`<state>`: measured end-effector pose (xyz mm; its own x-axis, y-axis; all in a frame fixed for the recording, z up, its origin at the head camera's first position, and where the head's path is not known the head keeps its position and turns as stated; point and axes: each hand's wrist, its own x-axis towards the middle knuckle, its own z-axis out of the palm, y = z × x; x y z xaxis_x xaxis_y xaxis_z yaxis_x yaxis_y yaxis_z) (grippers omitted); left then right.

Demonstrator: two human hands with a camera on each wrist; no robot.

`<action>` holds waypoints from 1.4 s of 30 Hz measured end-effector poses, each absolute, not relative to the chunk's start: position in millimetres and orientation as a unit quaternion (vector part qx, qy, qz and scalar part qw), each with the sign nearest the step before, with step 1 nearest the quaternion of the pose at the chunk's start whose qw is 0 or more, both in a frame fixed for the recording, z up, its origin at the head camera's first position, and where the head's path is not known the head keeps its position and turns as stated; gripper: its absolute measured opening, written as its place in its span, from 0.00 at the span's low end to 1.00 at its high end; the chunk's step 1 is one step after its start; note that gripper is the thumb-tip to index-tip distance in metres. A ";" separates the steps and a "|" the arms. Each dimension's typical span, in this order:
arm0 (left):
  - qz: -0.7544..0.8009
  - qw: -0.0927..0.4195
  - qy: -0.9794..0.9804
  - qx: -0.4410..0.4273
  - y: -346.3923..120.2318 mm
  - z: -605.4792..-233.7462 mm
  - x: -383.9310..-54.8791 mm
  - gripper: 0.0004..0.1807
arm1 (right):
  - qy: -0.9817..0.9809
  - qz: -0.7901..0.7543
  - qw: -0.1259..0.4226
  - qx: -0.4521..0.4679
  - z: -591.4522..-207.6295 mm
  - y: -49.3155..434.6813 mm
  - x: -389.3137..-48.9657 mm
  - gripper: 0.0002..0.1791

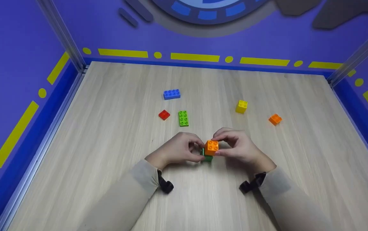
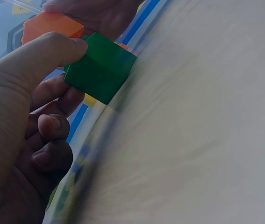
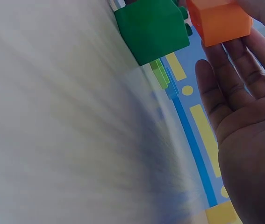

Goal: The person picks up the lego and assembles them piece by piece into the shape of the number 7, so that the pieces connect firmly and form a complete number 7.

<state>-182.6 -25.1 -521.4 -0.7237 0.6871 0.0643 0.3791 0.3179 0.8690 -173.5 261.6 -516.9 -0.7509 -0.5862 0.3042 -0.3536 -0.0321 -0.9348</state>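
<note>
Beige fabric sleeves [image 1: 120,195] flank lower centre, where the left hand [image 1: 178,148] pinches a dark-green plastic block [image 2: 102,65] and the right hand [image 1: 241,147] an orange four-stud plastic block [image 1: 211,148], seemingly not yet joined, five coloured plastic bricks [image 1: 183,118] loose above.

The head view looks forward and down; near, tilted wrist views share the green block [image 2: 100,69].

The right hand [image 1: 240,146] grips an orange brick [image 1: 212,147], the left hand [image 1: 180,147] a dark green brick [image 2: 102,67]. Beyond the grip, leftward: a lime green brick [image 1: 183,118], a red brick [image 1: 164,115], a blue brick [image 1: 171,94]; rightward, a yellow brick [image 1: 241,106] and a second orange brick [image 1: 275,119]. Under it, the table [image 1: 203,199] has pale wood grain; the wall beyond [image 1: 299,45] is violet-blue with yellow dashes [image 1: 195,57] and dots [image 1: 157,55].
</note>
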 end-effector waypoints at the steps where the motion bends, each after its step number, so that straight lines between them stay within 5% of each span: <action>1: 0.478 0.161 0.796 0.335 -25.2 -521.3 -182.4 0.17 | 0.690 -0.631 0.093 -0.341 -517.0 261.5 -173.6 0.19; 42: 0.443 0.143 0.818 0.337 -22.6 -518.3 -177.5 0.19 | 0.719 -0.607 0.094 -0.325 -516.6 254.5 -162.8 0.16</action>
